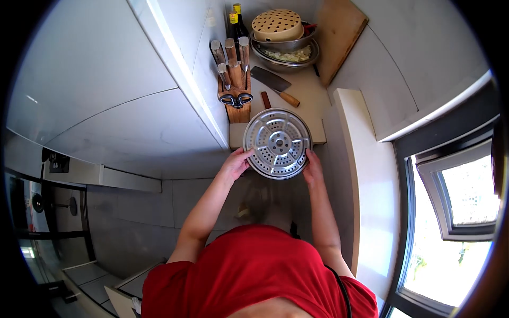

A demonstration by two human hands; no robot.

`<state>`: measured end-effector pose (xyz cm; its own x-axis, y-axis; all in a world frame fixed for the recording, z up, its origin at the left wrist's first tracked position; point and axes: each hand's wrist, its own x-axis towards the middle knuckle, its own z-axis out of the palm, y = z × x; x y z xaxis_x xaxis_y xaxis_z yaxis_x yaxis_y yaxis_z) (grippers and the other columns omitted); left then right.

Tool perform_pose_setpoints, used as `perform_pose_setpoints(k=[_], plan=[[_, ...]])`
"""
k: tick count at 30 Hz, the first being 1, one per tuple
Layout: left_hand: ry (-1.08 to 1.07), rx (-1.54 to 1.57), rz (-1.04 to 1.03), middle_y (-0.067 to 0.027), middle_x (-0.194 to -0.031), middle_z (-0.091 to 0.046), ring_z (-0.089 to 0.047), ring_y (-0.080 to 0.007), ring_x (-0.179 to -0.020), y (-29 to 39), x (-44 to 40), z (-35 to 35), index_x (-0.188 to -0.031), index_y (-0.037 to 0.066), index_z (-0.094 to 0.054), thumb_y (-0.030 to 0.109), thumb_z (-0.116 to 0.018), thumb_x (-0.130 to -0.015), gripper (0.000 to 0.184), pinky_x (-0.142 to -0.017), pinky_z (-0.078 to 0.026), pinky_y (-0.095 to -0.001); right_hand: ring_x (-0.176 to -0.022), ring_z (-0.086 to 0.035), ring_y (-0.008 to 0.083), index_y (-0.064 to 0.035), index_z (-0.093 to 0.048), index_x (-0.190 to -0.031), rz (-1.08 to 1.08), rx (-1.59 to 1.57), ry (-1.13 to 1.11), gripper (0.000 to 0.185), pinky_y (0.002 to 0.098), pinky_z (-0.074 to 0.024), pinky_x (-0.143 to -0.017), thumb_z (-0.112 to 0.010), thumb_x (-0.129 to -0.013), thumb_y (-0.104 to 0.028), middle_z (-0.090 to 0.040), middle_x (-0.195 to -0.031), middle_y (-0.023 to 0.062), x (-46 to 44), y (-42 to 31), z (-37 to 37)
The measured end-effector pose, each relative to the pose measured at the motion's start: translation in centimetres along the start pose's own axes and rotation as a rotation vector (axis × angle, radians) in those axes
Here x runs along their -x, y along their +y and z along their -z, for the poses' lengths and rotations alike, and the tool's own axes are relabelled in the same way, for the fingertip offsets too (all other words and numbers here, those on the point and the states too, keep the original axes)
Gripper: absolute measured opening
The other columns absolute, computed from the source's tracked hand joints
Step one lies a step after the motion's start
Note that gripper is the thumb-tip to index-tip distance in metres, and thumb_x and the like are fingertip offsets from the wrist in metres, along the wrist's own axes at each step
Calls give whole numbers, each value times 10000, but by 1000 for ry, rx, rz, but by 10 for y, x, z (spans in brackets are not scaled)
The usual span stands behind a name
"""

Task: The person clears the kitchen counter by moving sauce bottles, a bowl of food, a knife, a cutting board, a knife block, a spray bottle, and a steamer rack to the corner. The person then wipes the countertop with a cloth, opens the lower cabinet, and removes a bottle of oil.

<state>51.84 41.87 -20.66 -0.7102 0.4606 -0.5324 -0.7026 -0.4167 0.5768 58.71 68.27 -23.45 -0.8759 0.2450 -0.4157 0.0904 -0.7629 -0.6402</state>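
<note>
Two-handed hold of a round, perforated metal steamer plate (pixel 279 142) at the near edge of a pale tabletop (pixel 314 117). The left hand (pixel 236 164) pinches the rim at the near left and the right hand (pixel 313 167) pinches it at the near right, fingers partly hidden; the holed face is toward the viewer. Whether the plate touches the tabletop cannot be told. Just beyond its far rim shows a reddish-brown handle (pixel 266 99), and farther off lies a cleaver (pixel 271 79). To the far left stands a wooden knife block (pixel 238 114) with black-handled scissors (pixel 236 99); at the far end, a beige perforated basket (pixel 277 25) tops stacked metal bowls (pixel 286 65), and a wooden board (pixel 342 41) leans to their right. The step in hand appears to be holding the plate; a next move would seem to call for even grip on both sides and clearance from the reddish-brown handle.
</note>
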Motion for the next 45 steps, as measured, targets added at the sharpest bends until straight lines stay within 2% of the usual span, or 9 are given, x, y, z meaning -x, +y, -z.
perform_pose_setpoints(k=[6, 18, 20, 26, 33, 36, 39, 42, 45], plan=[[21, 4, -74, -40, -960, -632, -609, -136, -891, 10, -3, -23, -1015, 52, -590, 110, -634, -830, 199, -817, -501, -273, -962, -583, 152, -46, -571, -1071, -19, -81, -18, 258, 304, -458, -858, -554, -888, -227, -630, -1022, 54, -29, -8, -8], [40, 95, -149, -59, -1052, -607, -594, -146, -953, 0, 39, 7, -1106, 49, -533, 119, -582, -865, 255, -851, -495, -286, -943, -588, 181, -50, -575, -1109, -161, -9, -209, 349, 305, -460, -862, -522, -899, -324, -622, -1045, 57, -54, -41, -53], [44, 88, -164, -61, -1040, -610, -597, -147, -946, 3, 50, 6, -1088, 47, -541, 128, -590, -862, 246, -848, -497, -289, -904, -594, 150, -42, -569, -1125, -49, 279, -216, 341, 274, -477, -809, -538, -899, -296, -623, -1016, 70, -59, -52, -75], [98, 141, -149, -58, -1002, -628, -613, -139, -906, -2, 63, 8, -1048, 45, -561, 119, -602, -853, 213, -813, -511, -273, -934, -584, 142, -74, -558, -1147, -67, 561, -404, 322, 264, -457, -836, -562, -889, -267, -620, -1036, 59, -80, -62, -127], [83, 150, -127, -60, -1005, -624, -610, -135, -910, -17, 41, 13, -1044, 45, -558, 116, -600, -853, 207, -814, -509, -267, -941, -588, 146, -52, -554, -1150, -142, 620, -342, 333, 268, -470, -814, -568, -885, -252, -613, -1061, 71, -94, -71, -99], [64, 157, -111, -62, -1018, -617, -603, -138, -928, -23, 15, 9, -1054, 46, -550, 109, -596, -855, 214, -824, -505, -274, -952, -585, 168, -37, -561, -1131, -13, 455, -245, 301, 288, -464, -825, -552, -891, -218, -611, -1067, 81, -99, -46, -56], [47, 147, -94, -68, -1028, -615, -600, -152, -945, -28, -22, 4, -1063, 43, -545, 105, -590, -858, 219, -839, -504, -284, -979, -564, 196, -2, -579, -1081, 586, 1053, 173, 233, 273, -421, -859, -484, -893, -101, -608, -1051, 100, -82, -39, -39], [39, 124, -81, -60, -1014, -621, -607, -158, -933, -23, -56, -17, -1056, 46, -549, 105, -585, -862, 206, -841, -507, -285, -944, -573, 263, -21, -597, -1027, 768, 1006, 174, 204, 331, -441, -844, -498, -850, -46, -604, -998, 131, -83, -39, -25], [13, 110, -27, -35, -968, -628, -615, -132, -890, -23, -85, -34, -1035, 60, -561, 111, -586, -862, 183, -808, -517, -268, -961, -569, 258, -28, -598, -1030, 772, 1094, 161, 208, 328, -439, -843, -501, -847, -49, -605, -1011, 131, -79, -40, -21]])
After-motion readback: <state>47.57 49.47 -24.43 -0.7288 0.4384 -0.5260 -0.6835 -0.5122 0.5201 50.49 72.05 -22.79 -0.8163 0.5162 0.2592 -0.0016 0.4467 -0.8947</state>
